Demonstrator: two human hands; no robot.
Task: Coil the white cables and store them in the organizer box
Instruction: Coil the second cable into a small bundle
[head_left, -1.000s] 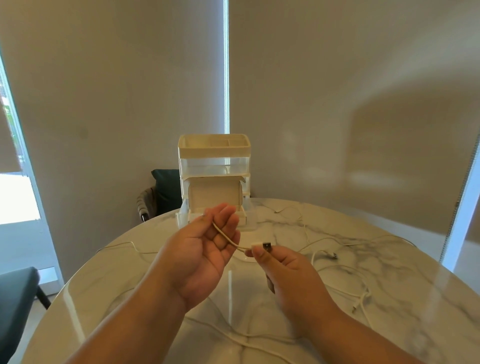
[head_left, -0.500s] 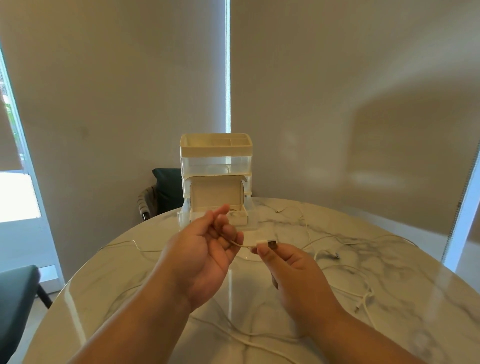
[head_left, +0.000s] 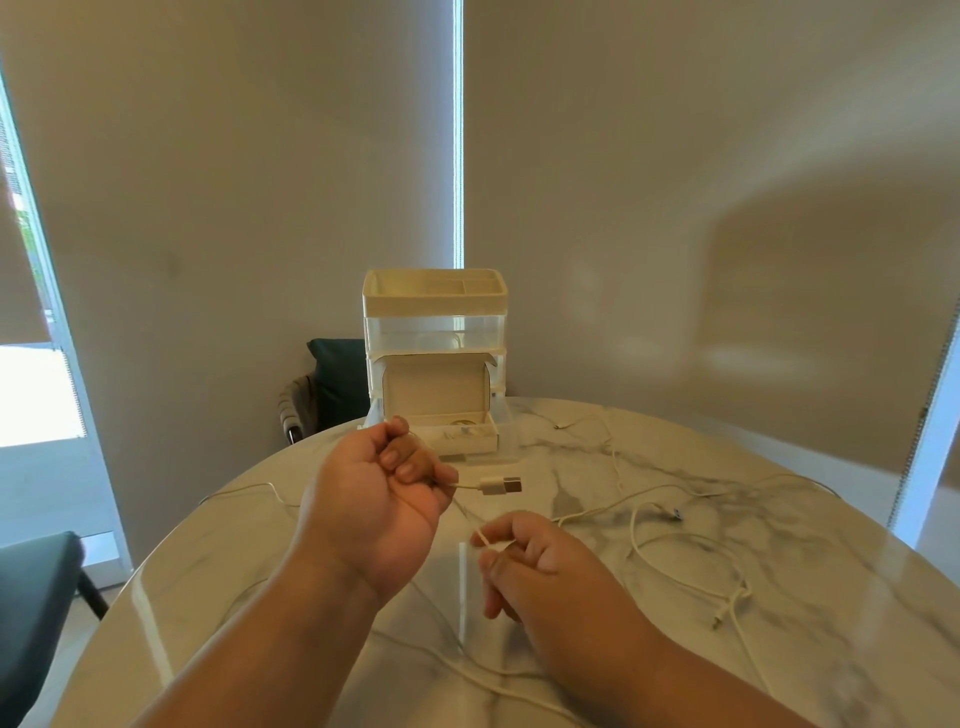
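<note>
My left hand (head_left: 384, 493) is curled shut on a white USB cable, and the cable's plug end (head_left: 500, 485) sticks out to the right of the fist. Lower and to the right, my right hand (head_left: 524, 551) pinches the same cable (head_left: 480, 535) between thumb and fingers. The rest of that cable trails down over the table toward me. Other loose white cables (head_left: 670, 540) lie spread over the right half of the marble table. The cream organizer box (head_left: 434, 312) stands at the far edge, with an open small box (head_left: 441, 436) at its foot that holds a coiled cable.
The round marble table (head_left: 779, 649) fills the lower view. A dark chair (head_left: 332, 379) stands behind the organizer, another dark seat (head_left: 31, 582) at the lower left. A thin cable (head_left: 249, 488) lies left of my left hand. Blinds cover the windows behind.
My left hand has closed from open fingers into a fist on the cable near the plug. My right hand let go of the plug and dropped lower, pinching the cable farther along.
</note>
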